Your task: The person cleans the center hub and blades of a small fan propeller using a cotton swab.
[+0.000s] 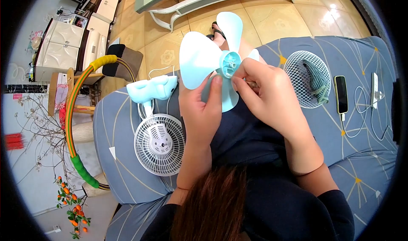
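Note:
A light blue fan blade (199, 56) is held up above my lap, with the ribbed back of its hub (230, 64) facing me. My left hand (197, 109) grips it from the left, thumb close to the hub's lower edge. At the hub's right side my right hand (272, 96) is closed in a pinch; whatever lies between its fingertips is too small and hidden to name. To the left lies the fan body, with a light blue base (153, 89) and a white rear grille (159, 164) whose motor shaft is bare. A white front grille (293, 88) lies at the right.
A striped grey-green cloth (315, 81) lies in the front grille. Further right on the grey patterned sofa cover (357, 126) are a phone (341, 94) on a cable and a white power strip (375, 90). A striped hoop (71, 126) leans at the left; a table (221, 2) stands ahead.

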### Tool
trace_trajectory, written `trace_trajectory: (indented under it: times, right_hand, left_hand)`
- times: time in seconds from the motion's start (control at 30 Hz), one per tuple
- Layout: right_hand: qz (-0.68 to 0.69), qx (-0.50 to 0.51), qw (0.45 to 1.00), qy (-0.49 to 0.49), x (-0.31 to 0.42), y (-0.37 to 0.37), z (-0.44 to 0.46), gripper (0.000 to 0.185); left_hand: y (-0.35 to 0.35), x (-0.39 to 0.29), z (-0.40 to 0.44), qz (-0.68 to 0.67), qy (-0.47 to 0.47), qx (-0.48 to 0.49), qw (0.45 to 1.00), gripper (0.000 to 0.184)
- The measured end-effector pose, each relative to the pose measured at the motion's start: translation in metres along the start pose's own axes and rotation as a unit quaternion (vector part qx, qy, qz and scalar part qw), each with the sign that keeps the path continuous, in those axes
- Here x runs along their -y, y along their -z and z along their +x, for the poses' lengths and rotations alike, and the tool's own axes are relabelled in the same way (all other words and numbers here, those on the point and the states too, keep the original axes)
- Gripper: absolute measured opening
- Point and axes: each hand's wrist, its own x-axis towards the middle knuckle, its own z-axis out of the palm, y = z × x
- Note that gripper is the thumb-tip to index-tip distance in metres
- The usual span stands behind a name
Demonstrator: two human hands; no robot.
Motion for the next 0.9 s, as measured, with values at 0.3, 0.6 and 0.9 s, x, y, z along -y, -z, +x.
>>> trace_trajectory:
  times: [0.3, 0.6, 0.9]
  right_hand:
    - [0.128, 0.034, 0.988, -0.078, -0.008, 0.001, 0.001, 0.012]
    - [0.007, -0.002, 0.999, -0.048, -0.008, -0.001, 0.002, 0.011]
    - [-0.026, -0.007, 1.0, -0.005, -0.006, -0.009, -0.001, 0.011]
  left_hand:
    - [-0.001, 0.001, 0.0, 0.03, -0.015, -0.006, 0.999, 0.027]
    - [0.001, -0.003, 0.0, 0.012, -0.007, -0.001, 1.0, 0.02]
    - [0.001, 0.0, -0.001, 0.006, -0.01, -0.01, 1.0, 0.018]
